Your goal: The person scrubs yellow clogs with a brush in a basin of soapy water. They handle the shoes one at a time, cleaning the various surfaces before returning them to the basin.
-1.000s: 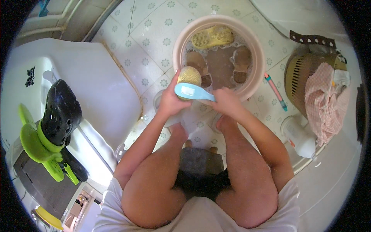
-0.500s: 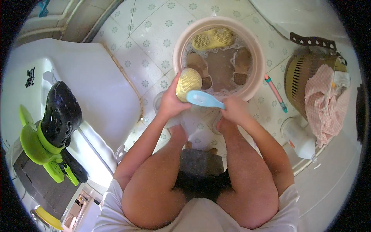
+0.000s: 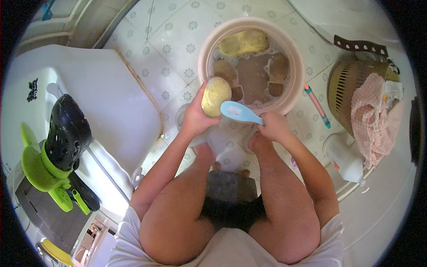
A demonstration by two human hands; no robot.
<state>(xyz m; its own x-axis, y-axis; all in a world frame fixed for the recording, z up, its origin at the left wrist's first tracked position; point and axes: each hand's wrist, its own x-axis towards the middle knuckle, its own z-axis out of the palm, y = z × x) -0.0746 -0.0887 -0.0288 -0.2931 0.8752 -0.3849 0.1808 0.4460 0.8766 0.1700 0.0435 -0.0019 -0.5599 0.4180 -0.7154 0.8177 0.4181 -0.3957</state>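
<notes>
My left hand (image 3: 199, 116) is closed round a yellow shoe (image 3: 216, 99), keeping its wavy-treaded sole turned up at the near left rim of a pink basin (image 3: 205, 49). In my right hand (image 3: 276, 127) is the handle of a light blue brush (image 3: 242, 112). Its paddle-like head is beside the sole's lower right edge; any bristles are hidden underneath. Murky, sudsy water fills the basin. Another yellow shoe (image 3: 244, 42) lies sole up at the far side, and two brown shoes (image 3: 279, 73) sit partly under the water.
A red and green stick-like tool (image 3: 317, 106) lies on the tiled floor right of the basin. Farther right are a brown basket (image 3: 344, 95) with a pink checked cloth (image 3: 373, 118) and a white bottle (image 3: 342, 158). Black and green clogs (image 3: 66, 133) rest at left beside a white fixture.
The brush has shifted slightly right, and its head has tilted so that a pale patch shows. My left hand and the shoe stay almost in place.
</notes>
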